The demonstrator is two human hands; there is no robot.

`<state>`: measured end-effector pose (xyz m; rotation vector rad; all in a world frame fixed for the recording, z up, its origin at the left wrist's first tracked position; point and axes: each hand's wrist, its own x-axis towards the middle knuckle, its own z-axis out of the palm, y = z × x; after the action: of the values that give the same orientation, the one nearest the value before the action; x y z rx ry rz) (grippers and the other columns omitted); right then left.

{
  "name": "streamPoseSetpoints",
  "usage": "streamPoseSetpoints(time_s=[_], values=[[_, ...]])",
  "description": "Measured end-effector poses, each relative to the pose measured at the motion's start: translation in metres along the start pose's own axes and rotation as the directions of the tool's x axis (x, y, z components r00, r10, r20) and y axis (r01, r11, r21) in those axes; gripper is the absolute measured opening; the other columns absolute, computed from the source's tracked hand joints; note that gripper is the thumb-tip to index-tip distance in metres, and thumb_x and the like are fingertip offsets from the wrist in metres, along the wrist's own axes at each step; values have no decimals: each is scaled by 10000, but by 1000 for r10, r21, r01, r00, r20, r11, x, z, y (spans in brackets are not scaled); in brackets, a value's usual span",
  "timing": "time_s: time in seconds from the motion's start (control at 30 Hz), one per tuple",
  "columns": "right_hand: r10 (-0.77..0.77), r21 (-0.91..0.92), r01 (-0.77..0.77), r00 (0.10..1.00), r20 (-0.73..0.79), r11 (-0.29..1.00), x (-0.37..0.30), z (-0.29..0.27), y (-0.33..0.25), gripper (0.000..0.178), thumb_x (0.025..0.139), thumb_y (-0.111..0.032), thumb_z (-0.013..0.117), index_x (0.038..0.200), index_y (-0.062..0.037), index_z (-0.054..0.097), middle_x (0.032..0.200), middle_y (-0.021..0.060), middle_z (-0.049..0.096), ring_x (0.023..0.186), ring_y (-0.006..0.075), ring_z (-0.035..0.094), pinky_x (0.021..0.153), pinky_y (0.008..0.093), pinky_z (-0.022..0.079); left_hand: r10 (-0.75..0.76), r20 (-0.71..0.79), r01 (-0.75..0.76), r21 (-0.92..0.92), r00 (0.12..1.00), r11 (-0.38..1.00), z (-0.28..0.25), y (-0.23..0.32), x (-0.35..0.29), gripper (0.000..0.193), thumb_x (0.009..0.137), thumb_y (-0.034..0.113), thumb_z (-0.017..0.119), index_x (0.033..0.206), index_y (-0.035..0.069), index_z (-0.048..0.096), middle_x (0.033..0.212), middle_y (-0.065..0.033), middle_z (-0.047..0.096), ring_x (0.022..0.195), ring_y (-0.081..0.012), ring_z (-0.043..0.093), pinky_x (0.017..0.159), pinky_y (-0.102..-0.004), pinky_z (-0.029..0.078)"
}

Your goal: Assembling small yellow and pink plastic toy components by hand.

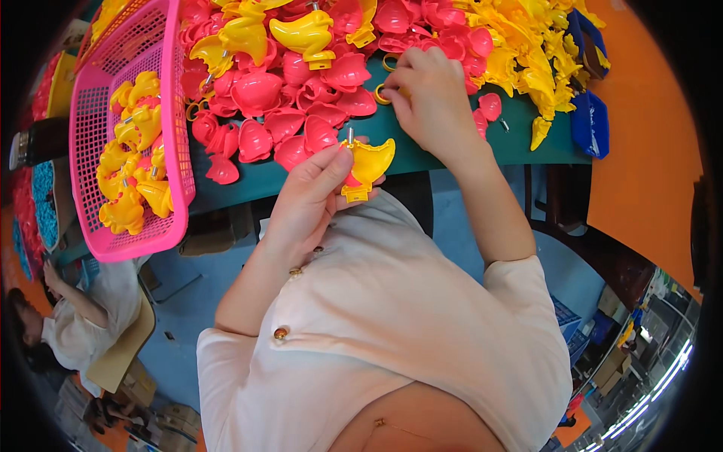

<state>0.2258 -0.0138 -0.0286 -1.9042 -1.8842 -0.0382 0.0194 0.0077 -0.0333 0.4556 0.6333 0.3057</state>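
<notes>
- Left hand (312,188) grips a yellow shell piece (370,164) between thumb and fingers, held just off the near edge of the green table (452,147); a small metal pin sticks up from the piece's top.
- Right hand (429,94) rests on the green table, fingertips pinched on a small yellow ring (382,95).
- Pile of red shell pieces (294,98) lies on the table just beyond the left hand.
- Yellow parts heap (527,45) sits at the table's far right side.
- Pink basket (162,113) stands at the table's left end, holding assembled yellow pieces (135,158).
- Blue trays (589,120) at the table's right edge.
</notes>
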Motion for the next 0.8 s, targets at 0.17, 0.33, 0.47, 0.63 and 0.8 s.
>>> streamPoseSetpoints(time_s=[0.17, 0.33, 0.47, 0.63, 0.8], values=[[-80, 114, 74, 996, 46, 991, 5, -5, -3, 168, 704, -102, 708, 859, -92, 643, 922, 24, 572, 905, 236, 516, 769, 370, 360, 172, -63, -162, 137, 983, 977, -12, 3, 2, 370, 945, 242, 531, 1223, -2, 508, 1099, -102, 599, 959, -172, 614, 819, -337, 537], [-17, 61, 17, 1000, -9, 998, 1, -6, -6, 204, 686, -88, 719, 871, -96, 634, 952, 24, 572, 920, 238, 515, 795, 366, 360, 151, -26, -147, 124, 988, 981, -23, 11, 2, 365, 943, 217, 532, 1229, -9, 501, 1121, -109, 596, 970, -176, 613, 828, -348, 535], [-172, 159, 157, 982, 84, 975, -6, 2, -22, 192, 694, -100, 719, 870, -104, 642, 929, 14, 561, 911, 229, 510, 792, 363, 345, 72, 102, -80, 75, 992, 994, -33, 21, -1, 372, 949, 209, 514, 1237, -26, 489, 1131, -128, 596, 964, -208, 626, 829, -357, 533], [-107, 34, 108, 994, -24, 994, -8, 5, -5, 182, 698, -133, 728, 860, -109, 646, 919, 18, 562, 871, 217, 516, 754, 350, 333, 124, 83, -129, 53, 989, 990, -42, 26, -5, 384, 961, 226, 485, 1246, -32, 478, 1126, -141, 600, 955, -233, 635, 827, -361, 533], [-168, 151, 168, 986, -11, 974, -9, 8, -25, 196, 676, -121, 730, 854, -119, 647, 892, 6, 550, 851, 205, 511, 737, 341, 337, 135, 91, -142, 78, 987, 987, -46, 25, -5, 390, 964, 230, 478, 1251, -34, 471, 1123, -143, 602, 954, -243, 636, 827, -366, 534]])
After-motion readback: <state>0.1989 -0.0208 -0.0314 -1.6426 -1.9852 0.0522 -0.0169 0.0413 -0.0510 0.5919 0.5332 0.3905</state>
